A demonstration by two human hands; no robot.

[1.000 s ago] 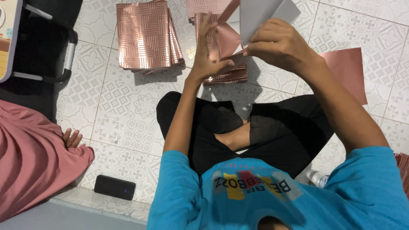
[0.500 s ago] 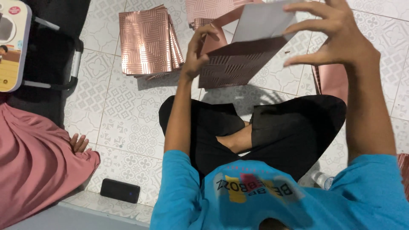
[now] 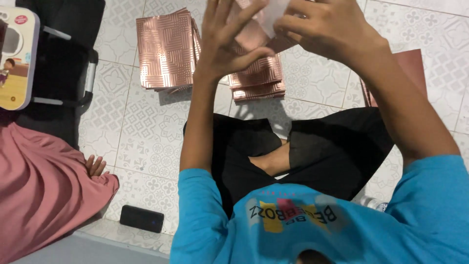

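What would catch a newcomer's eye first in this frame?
Both hands, the left hand and right hand, are raised at the top centre, gripping a shiny copper-pink paper piece. Below them on the tiled floor lie two stacks of the same patterned sheets. At the left edge sits another person in pink cloth.

Single head-worn view, looking steeply down over the wearer's own chest and crossed legs, close on the raised left hand (image 3: 229, 46) and right hand (image 3: 327, 29) — tiled floor (image 3: 146, 127) beyond, upper edge cropping the fingertips — no second view to overlap.
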